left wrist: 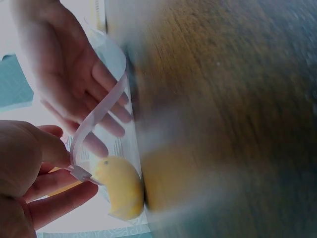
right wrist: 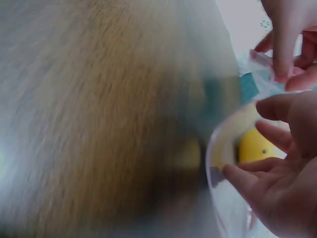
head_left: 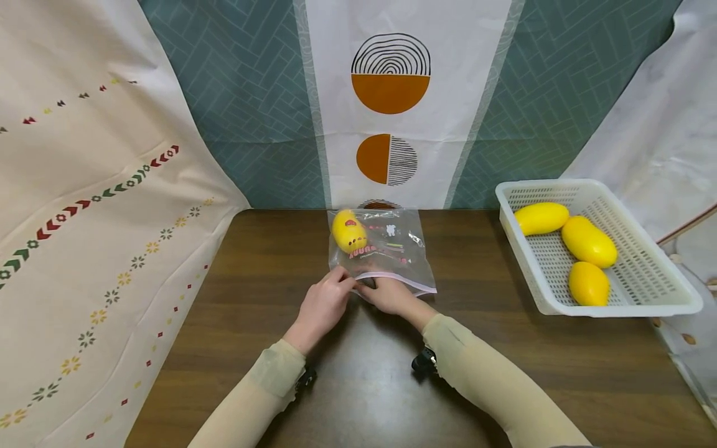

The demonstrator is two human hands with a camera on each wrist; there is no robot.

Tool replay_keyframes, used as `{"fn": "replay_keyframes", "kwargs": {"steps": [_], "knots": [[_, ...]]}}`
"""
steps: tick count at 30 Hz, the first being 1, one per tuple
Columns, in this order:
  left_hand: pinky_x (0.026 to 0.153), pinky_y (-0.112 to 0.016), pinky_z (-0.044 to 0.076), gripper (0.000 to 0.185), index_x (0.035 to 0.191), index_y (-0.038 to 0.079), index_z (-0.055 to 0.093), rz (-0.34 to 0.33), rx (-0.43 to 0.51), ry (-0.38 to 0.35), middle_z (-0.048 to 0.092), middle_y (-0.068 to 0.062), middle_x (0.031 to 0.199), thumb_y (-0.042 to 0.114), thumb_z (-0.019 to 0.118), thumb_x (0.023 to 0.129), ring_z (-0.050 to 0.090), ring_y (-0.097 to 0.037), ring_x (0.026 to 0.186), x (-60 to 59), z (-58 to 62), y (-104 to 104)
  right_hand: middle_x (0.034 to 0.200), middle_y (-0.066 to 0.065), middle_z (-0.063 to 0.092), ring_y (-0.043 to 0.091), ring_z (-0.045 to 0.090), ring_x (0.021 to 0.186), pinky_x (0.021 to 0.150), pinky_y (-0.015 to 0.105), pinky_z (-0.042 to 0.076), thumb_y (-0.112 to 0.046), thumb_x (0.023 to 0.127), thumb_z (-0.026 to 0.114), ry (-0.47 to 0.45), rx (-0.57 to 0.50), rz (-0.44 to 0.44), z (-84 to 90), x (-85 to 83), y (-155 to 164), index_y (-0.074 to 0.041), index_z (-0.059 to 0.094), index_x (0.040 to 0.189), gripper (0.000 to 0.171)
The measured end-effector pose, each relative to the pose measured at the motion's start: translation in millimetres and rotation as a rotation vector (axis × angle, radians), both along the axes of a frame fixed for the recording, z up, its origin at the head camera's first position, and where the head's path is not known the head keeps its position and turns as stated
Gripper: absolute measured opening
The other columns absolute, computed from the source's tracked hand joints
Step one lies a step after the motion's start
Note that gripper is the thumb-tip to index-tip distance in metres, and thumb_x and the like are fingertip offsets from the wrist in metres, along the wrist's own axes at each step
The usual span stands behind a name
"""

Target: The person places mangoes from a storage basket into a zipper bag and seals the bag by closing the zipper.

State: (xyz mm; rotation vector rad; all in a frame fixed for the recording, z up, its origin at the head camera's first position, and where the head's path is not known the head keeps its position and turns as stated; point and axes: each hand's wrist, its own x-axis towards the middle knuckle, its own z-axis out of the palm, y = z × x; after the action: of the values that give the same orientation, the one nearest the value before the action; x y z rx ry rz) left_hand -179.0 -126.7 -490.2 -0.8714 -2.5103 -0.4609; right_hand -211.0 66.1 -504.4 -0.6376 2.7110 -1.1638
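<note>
your hands meet at the near edge of a clear plastic zip bag with printed lettering [head_left: 386,252], which lies flat on the dark brown wooden bench [head_left: 252,298] close to the back edge, below the hanging cloth panel with orange half-circle prints [head_left: 390,93]. your left hand [head_left: 322,306] pinches the bag's mouth at its left corner: the left wrist view shows thumb and fingers closed on the white zip strip [left wrist: 101,119]. your right hand [head_left: 392,295] sits just beside it at the same edge, fingers loosely curled and reaching into or against the open mouth; the right wrist view shows the fingertips [right wrist: 237,174] at the curved rim of the bag, but it is blurred, so you cannot tell whether they grip the film or only hold it apart. inside the bag, at its far left corner, lies one smooth yellow mango-shaped fruit with a small red sticker [head_left: 348,231]. well to the right, a white perforated plastic basket [head_left: 650,283] stands on the bench with three more yellow fruits [head_left: 588,241] in it, apart from both hands. a cream cloth with embroidered flower and arrow bands [head_left: 101,236] drapes over the bench's left side.
</note>
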Motion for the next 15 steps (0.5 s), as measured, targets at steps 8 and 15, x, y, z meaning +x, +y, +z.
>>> {"fn": "replay_keyframes", "kwargs": {"steps": [8, 15], "knots": [[0.06, -0.035, 0.058, 0.014, 0.094, 0.007, 0.077, -0.005, 0.001, -0.011, 0.059, -0.008, 0.093, -0.005, 0.082, 0.089, 0.06, -0.021, 0.073, -2.0, 1.4, 0.6, 0.147, 0.009, 0.064, 0.028, 0.059, 0.137, 0.116, 0.05, 0.043, -0.022, 0.106, 0.067, -0.086, 0.143, 0.166, 23.0, 17.1, 30.8, -0.008, 0.062, 0.149, 0.045], [0.062, -0.034, 0.059, 0.012, 0.096, 0.007, 0.078, 0.013, -0.008, -0.036, 0.06, -0.008, 0.094, -0.002, 0.083, 0.09, 0.06, -0.021, 0.074, 1.1, -0.6, -2.2, 0.145, 0.008, 0.066, 0.026, 0.064, 0.13, 0.11, 0.049, 0.048, -0.027, 0.108, 0.063, -0.134, 0.164, 0.287, 41.3, 38.9, 56.6, -0.004, 0.062, 0.148, 0.046]]}}
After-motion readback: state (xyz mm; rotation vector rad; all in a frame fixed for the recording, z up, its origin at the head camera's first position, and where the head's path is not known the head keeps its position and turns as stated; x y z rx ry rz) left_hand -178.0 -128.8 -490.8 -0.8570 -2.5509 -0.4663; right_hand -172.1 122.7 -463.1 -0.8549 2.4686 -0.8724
